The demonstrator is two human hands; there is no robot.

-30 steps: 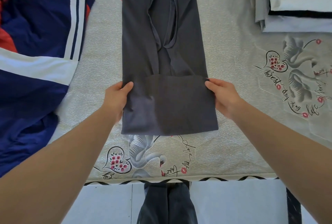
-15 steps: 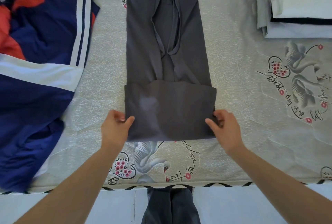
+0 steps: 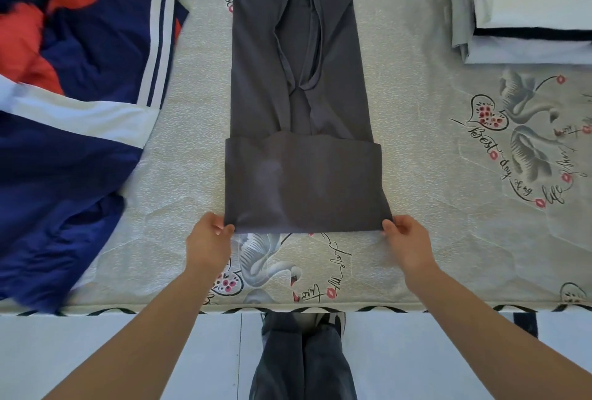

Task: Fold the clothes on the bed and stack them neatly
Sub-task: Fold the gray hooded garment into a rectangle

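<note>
The left hand (image 3: 209,239) pinched the near left corner of the grey garment (image 3: 298,85), and the right hand (image 3: 405,241) pinched the near right corner in the same way, thumb on top and the other fingers under the cloth. Both grips took only the edge of the folded band, so they looked light and not deep.

From this hold, I judged that several things could go wrong. If one hand lifted or moved further than the other, the next fold would become oblique and the sides would not match. The band had more than one layer, and a pinch that caught only the upper layer could let the lower one slip and open. The sleeves folded into the middle of the garment lay loose, and a fast lift could pull them out of place.

The garment lay flat on the bed sheet (image 3: 432,175), near its front edge. Its long axis ran straight away from the person, with the folded band at the near end and the collar end at the far end, partly out of view. To the left of the garment lay a blue, red and white cloth (image 3: 73,143), unfolded. To the far right of the garment stood the stack of folded clothes (image 3: 528,15), well apart from it.
</note>
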